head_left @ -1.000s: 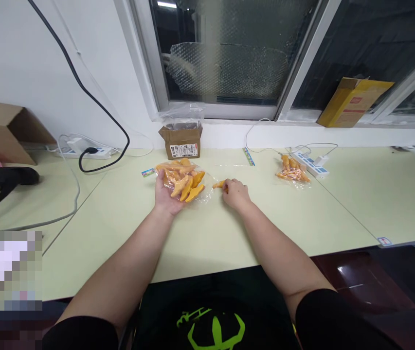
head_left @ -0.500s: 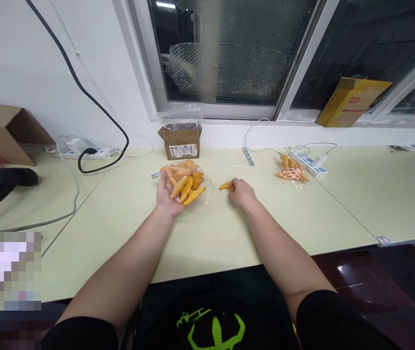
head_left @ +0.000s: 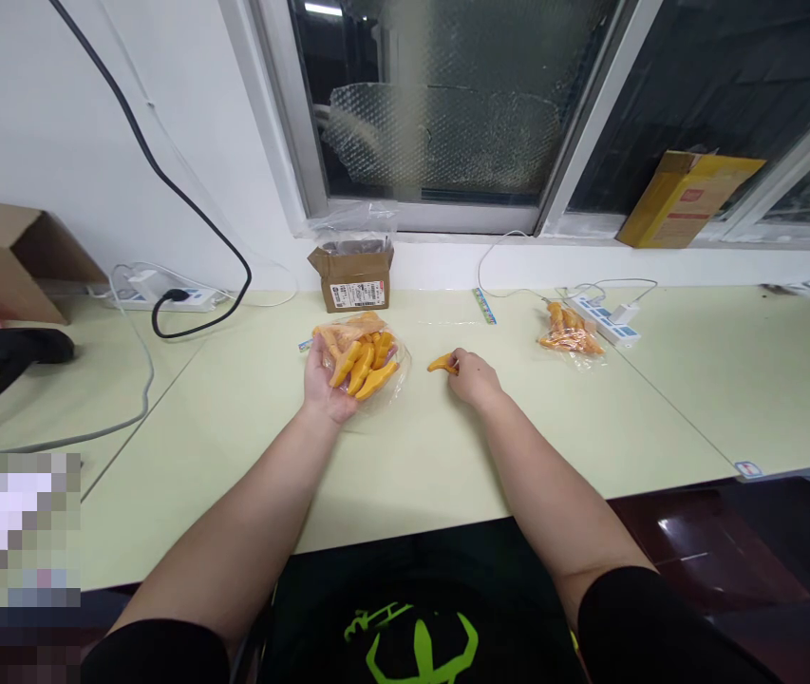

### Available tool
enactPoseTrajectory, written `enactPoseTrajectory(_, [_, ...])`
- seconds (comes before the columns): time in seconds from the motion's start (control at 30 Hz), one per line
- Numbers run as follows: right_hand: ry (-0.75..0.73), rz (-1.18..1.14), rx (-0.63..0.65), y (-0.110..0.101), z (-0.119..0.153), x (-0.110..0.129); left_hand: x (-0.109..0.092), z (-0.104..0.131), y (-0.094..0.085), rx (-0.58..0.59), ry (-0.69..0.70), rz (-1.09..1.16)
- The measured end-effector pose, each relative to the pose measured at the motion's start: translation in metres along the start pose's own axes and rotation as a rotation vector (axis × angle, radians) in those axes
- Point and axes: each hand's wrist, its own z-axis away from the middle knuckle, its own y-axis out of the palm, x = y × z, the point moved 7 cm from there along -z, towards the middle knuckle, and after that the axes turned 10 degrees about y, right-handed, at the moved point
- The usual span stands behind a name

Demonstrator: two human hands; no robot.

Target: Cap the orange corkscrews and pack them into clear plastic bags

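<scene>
My left hand [head_left: 326,385] cups a clear plastic bag [head_left: 403,366] from its left side and from below. Several yellow-orange curved pieces [head_left: 360,369] lie in and on the bag. To the right, my right hand [head_left: 474,376] pinches one loose yellow curved piece [head_left: 440,363] by its right end, low over the pale table [head_left: 411,475]. The two hands are apart. A second clear bag of orange pieces [head_left: 570,332] lies farther right, touched by neither hand.
A small open cardboard box [head_left: 356,280] stands behind the left bag. Power strips [head_left: 604,320] with cables lie at the back right and back left. A black cable [head_left: 155,161] hangs at the left. A larger carton [head_left: 12,252] is far left, and a coloured strip [head_left: 484,306] lies near the wall.
My left hand and its bag have shifted very slightly left, and the yellow pieces in it have tilted a little. My right hand stays in place.
</scene>
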Motion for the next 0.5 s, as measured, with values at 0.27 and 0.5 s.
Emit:
enactPoseTrajectory(0.27, [-0.206,-0.272,-0.308,-0.023,0.007,0.010,0.001,-0.001,-0.001,0.044,-0.026,0.055])
enactPoseTrajectory(0.5, [-0.973,-0.430,-0.528,-0.040,0.108,0.071,-0.005,-0.002,-0.004,-0.013,0.072,0.010])
